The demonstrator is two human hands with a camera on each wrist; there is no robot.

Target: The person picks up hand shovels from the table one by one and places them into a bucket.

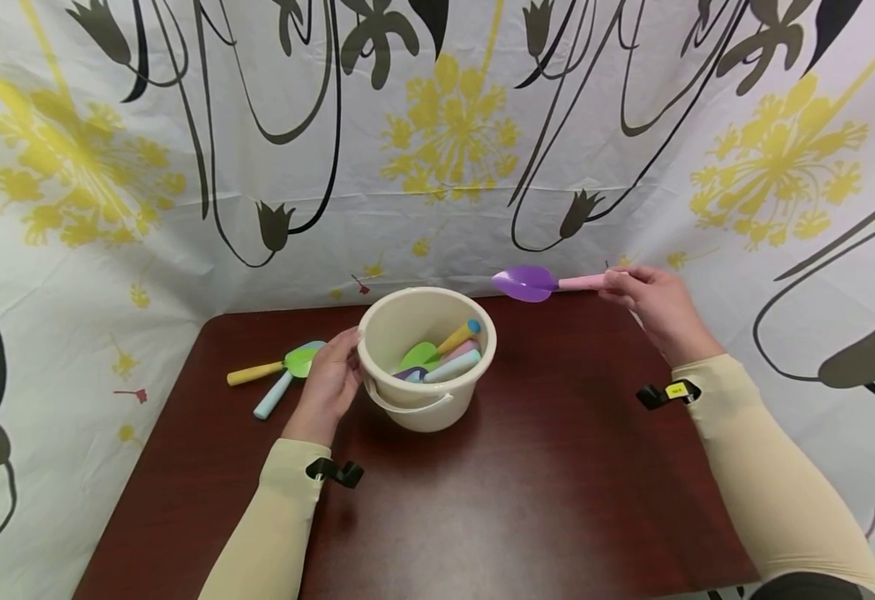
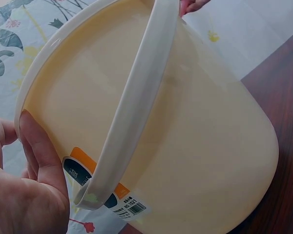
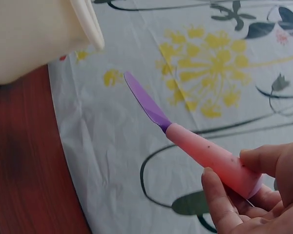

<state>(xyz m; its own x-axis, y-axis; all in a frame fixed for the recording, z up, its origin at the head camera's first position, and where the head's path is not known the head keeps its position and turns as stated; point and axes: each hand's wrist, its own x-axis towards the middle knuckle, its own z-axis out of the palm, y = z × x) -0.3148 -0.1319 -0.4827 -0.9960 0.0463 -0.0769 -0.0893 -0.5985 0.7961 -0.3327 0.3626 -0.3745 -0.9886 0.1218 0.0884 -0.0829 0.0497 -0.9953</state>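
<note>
A cream plastic bucket (image 1: pixel 426 421) stands upright on the table, its white handle (image 2: pixel 132 97) hanging down the near side. My left hand (image 1: pixel 330 379) grips its rim at the left, with the thumb and fingers on either side of the rim in the left wrist view. Several toy shovels (image 1: pixel 455 367) lie inside the bucket, their handles yellow, pink and light blue. To the right, my right hand (image 1: pixel 658 308) pinches the pink handle (image 3: pixel 210 156) of a toy shovel with a purple blade (image 1: pixel 526 284). That shovel is held level in the air, apart from the bucket.
Left of the bucket, a toy shovel with a yellow handle (image 1: pixel 255 373) and green blade crosses one with a light blue handle (image 1: pixel 272 397). They lie on the dark red-brown table (image 1: pixel 527 500). A flower-patterned cloth (image 1: pixel 295 167) hangs behind the table and at both sides.
</note>
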